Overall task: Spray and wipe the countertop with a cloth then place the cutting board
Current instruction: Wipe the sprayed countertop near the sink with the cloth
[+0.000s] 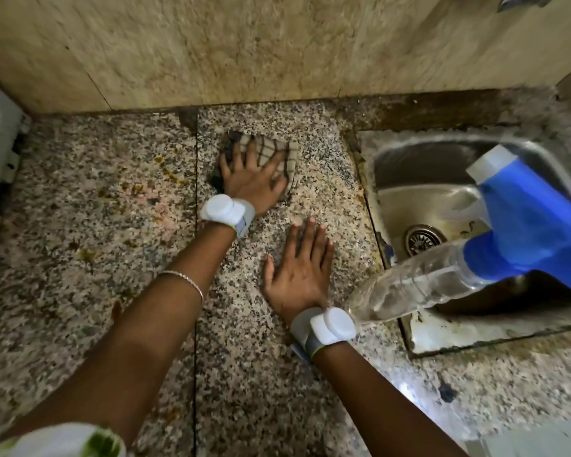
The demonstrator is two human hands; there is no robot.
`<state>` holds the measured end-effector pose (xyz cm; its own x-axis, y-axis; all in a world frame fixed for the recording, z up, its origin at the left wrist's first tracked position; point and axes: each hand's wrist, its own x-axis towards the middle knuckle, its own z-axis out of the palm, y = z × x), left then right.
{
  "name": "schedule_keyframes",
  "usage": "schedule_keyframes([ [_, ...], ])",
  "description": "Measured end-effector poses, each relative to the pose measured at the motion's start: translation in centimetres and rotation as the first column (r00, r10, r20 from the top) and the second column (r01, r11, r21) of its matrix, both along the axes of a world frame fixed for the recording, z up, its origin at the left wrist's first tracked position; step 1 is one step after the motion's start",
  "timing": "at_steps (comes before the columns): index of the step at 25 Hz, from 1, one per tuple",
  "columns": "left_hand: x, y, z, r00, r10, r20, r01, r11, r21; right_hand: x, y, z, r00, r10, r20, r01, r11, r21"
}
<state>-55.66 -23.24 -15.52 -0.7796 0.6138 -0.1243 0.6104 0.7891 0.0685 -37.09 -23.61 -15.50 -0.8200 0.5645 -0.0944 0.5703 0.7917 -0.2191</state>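
Half cloth (266,145) hidden under left hand (254,181) | spray bottle (524,225) cropped right

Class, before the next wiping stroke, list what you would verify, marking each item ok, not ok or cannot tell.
1. Cloth lies under the left hand, fingers spread flat on it: ok.
2. Right hand rests flat on the countertop, holding nothing: ok.
3. Countertop free of stains: not ok, brown spots show on its left part.
4. Spray bottle stands clear of the cloth, by the sink: ok.
5. Surface wetted with spray: cannot tell.
6. Cutting board within reach: cannot tell, none plainly in view.
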Motion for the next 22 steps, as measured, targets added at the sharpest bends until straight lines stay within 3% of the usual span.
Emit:
schedule_keyframes([
  [2,-2.8,0.2,0.3,0.999,0.027,0.029,-0.027,1.0,0.014,0.0,0.1,0.1,1.0,0.005,0.01,-0.005,1.0,-0.013],
  [6,-6.1,1.5,1.3,0.958,0.266,0.108,-0.273,0.961,0.048,0.0,0.2,0.0,1.0,0.009,0.018,-0.009,1.0,-0.024],
  [11,-1.8,3.2,0.3,0.999,-0.007,0.035,0.007,1.0,0.004,-0.1,0.0,-0.1,1.0,-0.004,-0.017,0.004,1.0,-0.005],
  [15,-7.9,0.2,0.8,0.943,0.318,0.098,-0.321,0.947,0.019,0.1,0.3,0.1,1.0,0.015,-0.001,-0.015,0.999,-0.036],
  [16,-7.7,0.3,1.0,0.941,0.322,0.1,-0.325,0.946,0.01,-0.1,0.2,0.1,1.0,0.016,-0.008,-0.016,0.999,-0.03],
  [18,-3.8,3.3,1.5,0.994,0.085,0.068,-0.086,0.996,0.006,-0.1,0.1,0.0,1.0,0.001,-0.023,-0.001,1.0,-0.009],
  [20,1.3,6.8,1.5,0.98,-0.169,0.108,0.17,0.985,-0.001,0.0,-0.1,-0.1,0.999,-0.016,-0.041,0.016,1.0,-0.001],
  [22,1.1,7.6,1.1,0.962,-0.237,0.137,0.239,0.971,-0.004,0.1,0.0,-0.2,0.999,0.0,-0.034,0.0,1.0,-0.016],
])
